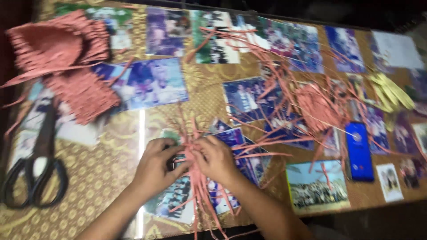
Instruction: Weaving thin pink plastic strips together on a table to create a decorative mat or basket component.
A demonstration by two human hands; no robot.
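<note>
My left hand (156, 165) and my right hand (216, 158) meet at the front middle of the table, both pinching a bunch of pink straw strips (199, 189). The strips fan upward above my fingers and trail down past the table's front edge. The bunch lies over photographs under a clear table cover. The fingertips are partly hidden by the strips.
Woven pink straw pieces (66, 58) lie at the back left. Black scissors (38, 164) rest at the left edge. A loose pile of pink strips (311, 104) spreads at the right, beside a blue phone (359, 151) and yellow strips (391, 91).
</note>
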